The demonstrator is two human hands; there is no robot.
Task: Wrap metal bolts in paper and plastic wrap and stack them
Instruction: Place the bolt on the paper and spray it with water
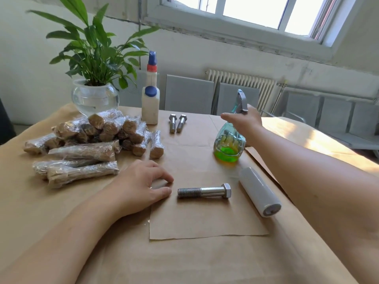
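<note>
Right hand [245, 119] grips spray bottle [229, 140], likely to wet bolt [204, 191] lying just beside left hand [143, 185], whose loosely curled fingers pin paper sheet [205, 222].

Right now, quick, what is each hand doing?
Left hand: open, fingers resting on the paper sheet, holding nothing.
Right hand: holding the neck of the green spray bottle.

head view | worn high, facing forward and down | close over table [184, 263]
</note>
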